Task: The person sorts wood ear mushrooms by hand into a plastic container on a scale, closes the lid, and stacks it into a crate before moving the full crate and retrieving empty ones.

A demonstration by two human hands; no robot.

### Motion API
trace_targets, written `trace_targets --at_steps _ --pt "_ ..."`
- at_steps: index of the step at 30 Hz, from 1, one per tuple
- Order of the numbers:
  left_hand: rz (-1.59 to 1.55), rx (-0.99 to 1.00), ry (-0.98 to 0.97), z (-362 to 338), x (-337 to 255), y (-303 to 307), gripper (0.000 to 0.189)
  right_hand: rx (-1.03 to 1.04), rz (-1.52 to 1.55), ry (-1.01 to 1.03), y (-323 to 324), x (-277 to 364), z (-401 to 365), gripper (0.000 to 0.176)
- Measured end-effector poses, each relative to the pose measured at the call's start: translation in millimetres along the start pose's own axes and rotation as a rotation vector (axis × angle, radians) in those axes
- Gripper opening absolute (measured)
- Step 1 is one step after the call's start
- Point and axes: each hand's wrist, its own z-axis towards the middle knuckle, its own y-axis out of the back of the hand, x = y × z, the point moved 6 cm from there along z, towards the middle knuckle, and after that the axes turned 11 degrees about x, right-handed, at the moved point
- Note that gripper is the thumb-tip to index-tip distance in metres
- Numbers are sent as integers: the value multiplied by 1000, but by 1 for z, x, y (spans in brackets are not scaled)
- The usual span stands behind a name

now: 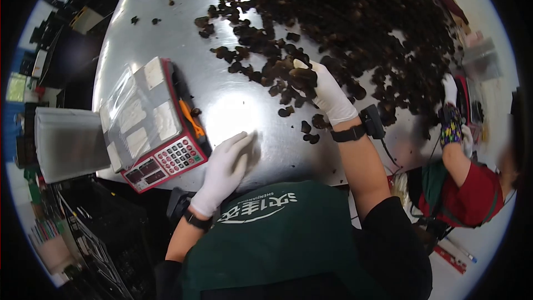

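My right hand [330, 93], in a white glove, reaches to the near edge of a spread of dark brown mushroom pieces [338, 5]. Its fingers are closed on one larger dark mushroom piece [303, 79], with the thumb lying over its top. Smaller loose pieces lie just below and left of that hand. My left hand [225, 172], also gloved in white, is near the table's front edge beside the scale. Its fingers are stretched out, and nothing shows in them.
A red digital scale [161, 158] with a plastic-covered top stands on the left of the metal table [222, 116]. Orange-handled scissors [191, 119] lie along its side. A grey bin [72, 144] is farther left. At the right, a co-worker in a red sleeve [472, 189] works with gloved hands.
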Motion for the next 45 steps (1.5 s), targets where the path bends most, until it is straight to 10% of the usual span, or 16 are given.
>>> trace_targets --at_steps 7,12,27,35,42,45 --pt "101 -597 215 -75 18 119 38 184 -140 -58 -61 -8 16 36" --pt "192 -557 -68 -33 -23 123 35 318 -174 -202 -139 -24 17 39" --pt "-121 -449 111 -44 9 131 17 522 -189 -330 -234 -23 24 35" --pt "-716 -686 302 -104 74 203 19 799 -445 -84 -353 -18 92 33" --pt "-902 -710 428 -138 128 193 28 603 -1230 925 -371 -43 97 32" --pt "-889 -716 435 -138 126 192 28 663 -1079 626 -368 -26 90 38"
